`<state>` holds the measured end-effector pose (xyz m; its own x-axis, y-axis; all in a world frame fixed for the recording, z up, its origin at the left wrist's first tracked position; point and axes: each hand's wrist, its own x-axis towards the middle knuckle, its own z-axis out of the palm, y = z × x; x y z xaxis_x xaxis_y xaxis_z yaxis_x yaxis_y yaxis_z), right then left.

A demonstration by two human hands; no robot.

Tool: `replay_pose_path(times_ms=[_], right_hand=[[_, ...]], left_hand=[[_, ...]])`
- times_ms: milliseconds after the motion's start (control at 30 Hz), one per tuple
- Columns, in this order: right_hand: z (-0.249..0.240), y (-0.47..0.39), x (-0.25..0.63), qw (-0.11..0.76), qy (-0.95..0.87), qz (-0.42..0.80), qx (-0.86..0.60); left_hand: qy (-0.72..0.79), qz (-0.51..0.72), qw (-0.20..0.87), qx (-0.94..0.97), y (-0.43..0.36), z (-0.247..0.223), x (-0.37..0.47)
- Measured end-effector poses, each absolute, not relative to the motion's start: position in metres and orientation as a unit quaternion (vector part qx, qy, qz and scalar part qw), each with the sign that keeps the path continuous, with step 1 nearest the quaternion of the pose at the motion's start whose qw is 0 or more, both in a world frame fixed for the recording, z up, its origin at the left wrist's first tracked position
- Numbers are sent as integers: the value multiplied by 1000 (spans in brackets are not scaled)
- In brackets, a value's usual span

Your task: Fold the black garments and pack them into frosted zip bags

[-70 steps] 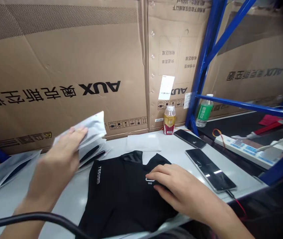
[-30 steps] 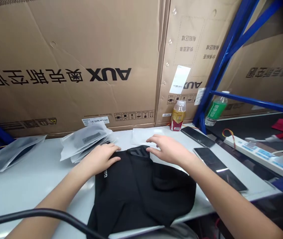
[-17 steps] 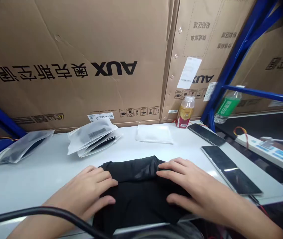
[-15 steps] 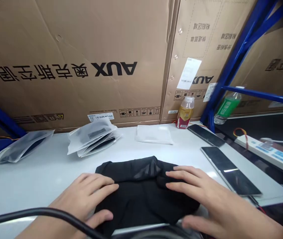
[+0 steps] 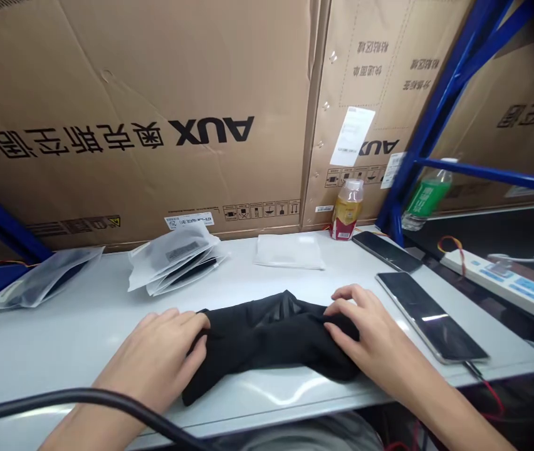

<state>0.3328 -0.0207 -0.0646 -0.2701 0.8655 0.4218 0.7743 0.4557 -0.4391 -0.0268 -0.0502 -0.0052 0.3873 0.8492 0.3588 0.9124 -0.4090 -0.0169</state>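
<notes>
A black cloth (image 5: 267,341) lies bunched and folded in a wide strip near the table's front edge, a sheer patch showing at its top. My left hand (image 5: 163,357) has its fingers and thumb closed on the cloth's left end. At the right end, my right hand (image 5: 365,329) pinches the fabric between thumb and fingers. The cloth's lower left corner hangs loose below my left hand.
Frosted bags (image 5: 175,260) are stacked at the back, beside another bag (image 5: 44,279) and a flat white one (image 5: 289,252). Two phones (image 5: 431,316) (image 5: 387,252), a bottle (image 5: 346,210) and a power strip (image 5: 506,282) are right. A black cable (image 5: 83,396) crosses the lower left.
The front part of the cloth has been folded away from me, baring the table's front edge. Both hands, spread flat on it before, have closed on its ends.
</notes>
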Motion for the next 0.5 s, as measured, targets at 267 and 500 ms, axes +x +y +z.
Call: replay_pose_path(times_ms=[267, 500], right_hand=[[-57, -42, 311, 255, -903, -16, -346], [-82, -40, 327, 189, -904, 14, -384]], left_hand=[[-326, -94, 141, -930, -59, -38, 33], [-336, -26, -42, -940, -48, -38, 5]])
